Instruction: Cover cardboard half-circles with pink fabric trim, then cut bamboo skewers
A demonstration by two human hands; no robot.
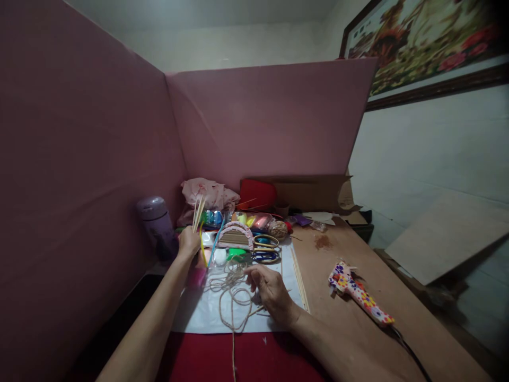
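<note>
On the left, my left hand [189,242] is closed around several thin wooden sticks [199,213] that stand upright out of the fist. My right hand [272,294] has its fingers pinched on tan twine [234,306], which lies in loose loops on a white sheet [191,318]. One end of the twine runs down over the red cloth [199,355] at the front. Just beyond the twine are scissors with dark blue handles [265,257], gold-coloured handles [266,241], and a half-round cardboard piece [235,240] with a pink rim.
A floral-patterned glue gun [363,298] with its cord lies on the brown board at right. More thin sticks [299,281] lie along the sheet's right edge. A purple bottle [157,225] stands left. Behind are packets of coloured clay [260,220] and a twine ball [277,229].
</note>
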